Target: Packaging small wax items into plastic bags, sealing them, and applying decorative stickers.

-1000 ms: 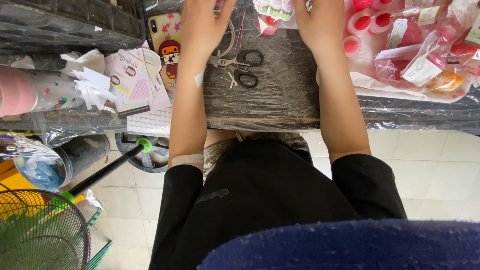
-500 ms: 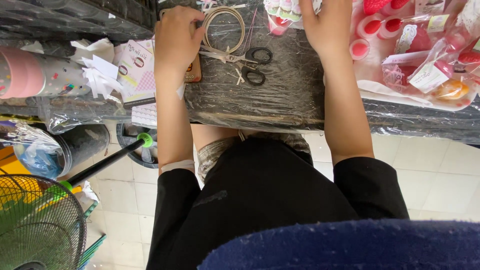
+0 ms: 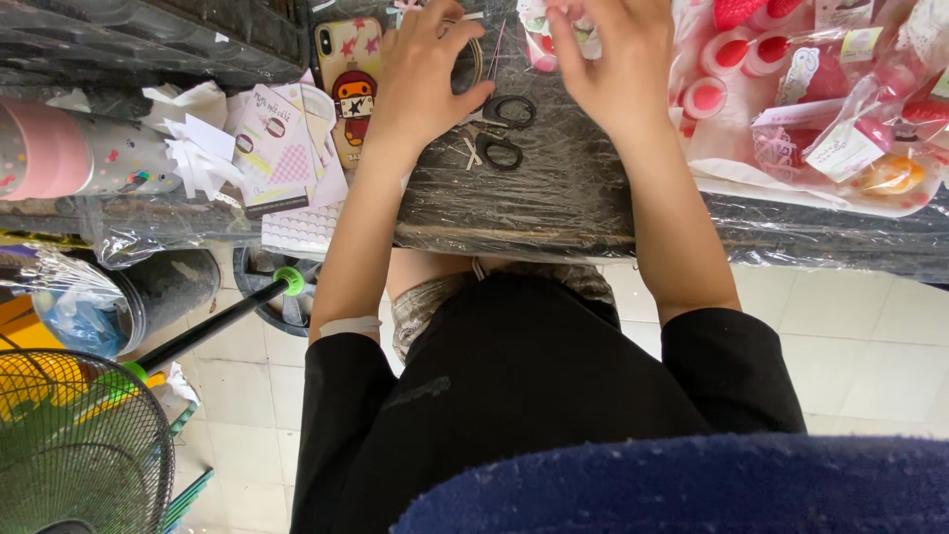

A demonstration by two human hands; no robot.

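Head view: the black-handled scissors point(image 3: 499, 133) lie on the dark plastic-wrapped table point(image 3: 554, 198), just below and between the 2 hands. The left hand point(image 3: 425, 84) rests spread beside them; the right hand point(image 3: 608, 59) pinches a small pink-white item, unclear. A patterned phone case point(image 3: 348, 84) lies left of the scissors.

Pale tiled floor point(image 3: 850, 336), plastic-wrapped dark table point(image 3: 554, 198), green wire fan point(image 3: 69, 445), dark bucket point(image 3: 168, 287)

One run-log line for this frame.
left hand: on gold ring | right hand: fingering small pink-white piece | scissors: flat between hands | phone: beside left hand
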